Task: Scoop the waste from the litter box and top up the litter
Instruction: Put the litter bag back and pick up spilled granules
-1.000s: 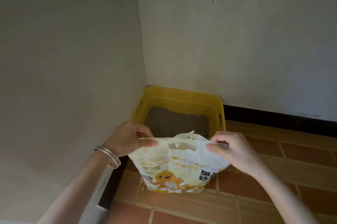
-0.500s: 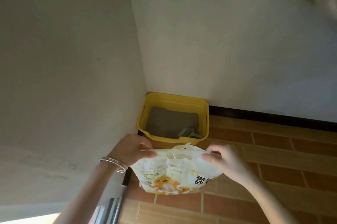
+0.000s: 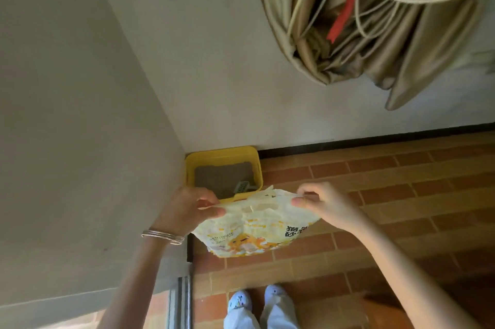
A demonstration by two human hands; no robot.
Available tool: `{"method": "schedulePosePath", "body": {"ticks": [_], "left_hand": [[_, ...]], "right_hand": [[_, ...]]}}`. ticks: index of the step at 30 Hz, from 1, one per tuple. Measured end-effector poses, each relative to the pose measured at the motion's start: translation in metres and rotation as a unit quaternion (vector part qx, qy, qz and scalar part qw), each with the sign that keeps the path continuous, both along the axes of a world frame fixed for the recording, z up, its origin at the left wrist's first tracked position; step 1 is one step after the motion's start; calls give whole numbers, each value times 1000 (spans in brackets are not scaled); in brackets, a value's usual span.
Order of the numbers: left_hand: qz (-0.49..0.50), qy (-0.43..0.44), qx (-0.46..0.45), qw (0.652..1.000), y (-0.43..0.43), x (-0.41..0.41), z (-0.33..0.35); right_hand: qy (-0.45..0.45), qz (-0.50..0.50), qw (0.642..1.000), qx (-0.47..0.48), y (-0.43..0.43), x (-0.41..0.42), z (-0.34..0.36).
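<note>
A yellow litter box (image 3: pixel 257 165) sits on the floor in the corner of two walls, holding grey-brown litter (image 3: pixel 222 173). A grey-green scoop (image 3: pixel 241 187) lies in its near right part. In front of the box I hold a white and yellow litter bag (image 3: pixel 254 229) off the floor. My left hand (image 3: pixel 187 208) pinches the bag's top left corner, thumb on the near side. My right hand (image 3: pixel 324 201) pinches the top right corner. The bag's top edge hides the box's near rim.
Brown brick-pattern tiles (image 3: pixel 375 194) cover the floor to the right of the box. A beige curtain bundle with cords (image 3: pixel 375 20) hangs on the far wall at upper right. My feet in light slippers (image 3: pixel 257 302) stand below the bag. A metal door track (image 3: pixel 183 299) runs at lower left.
My head has risen and pulled back, so the litter box looks smaller and farther. The bag has come up with both hands. The curtain bundle and my feet have entered the view.
</note>
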State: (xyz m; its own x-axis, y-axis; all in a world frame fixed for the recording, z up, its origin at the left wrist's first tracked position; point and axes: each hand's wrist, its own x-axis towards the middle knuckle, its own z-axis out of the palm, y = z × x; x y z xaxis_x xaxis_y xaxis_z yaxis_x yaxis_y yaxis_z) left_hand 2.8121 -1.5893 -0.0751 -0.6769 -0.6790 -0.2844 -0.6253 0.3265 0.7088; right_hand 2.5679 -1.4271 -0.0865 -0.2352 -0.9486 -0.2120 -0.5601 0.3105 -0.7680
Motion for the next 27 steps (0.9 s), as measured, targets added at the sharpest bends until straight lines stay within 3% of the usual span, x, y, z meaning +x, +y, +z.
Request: {"method": "schedulePosePath", "body": {"ticks": [11,27], "left_hand": [[-110,56,-2,992,24,-53,129],[-304,62,-43,950,83,-232,151]], "right_hand": [[42,-155,986,-46,83,-10,141],[87,-328,939,-61,207,-89,170]]}}
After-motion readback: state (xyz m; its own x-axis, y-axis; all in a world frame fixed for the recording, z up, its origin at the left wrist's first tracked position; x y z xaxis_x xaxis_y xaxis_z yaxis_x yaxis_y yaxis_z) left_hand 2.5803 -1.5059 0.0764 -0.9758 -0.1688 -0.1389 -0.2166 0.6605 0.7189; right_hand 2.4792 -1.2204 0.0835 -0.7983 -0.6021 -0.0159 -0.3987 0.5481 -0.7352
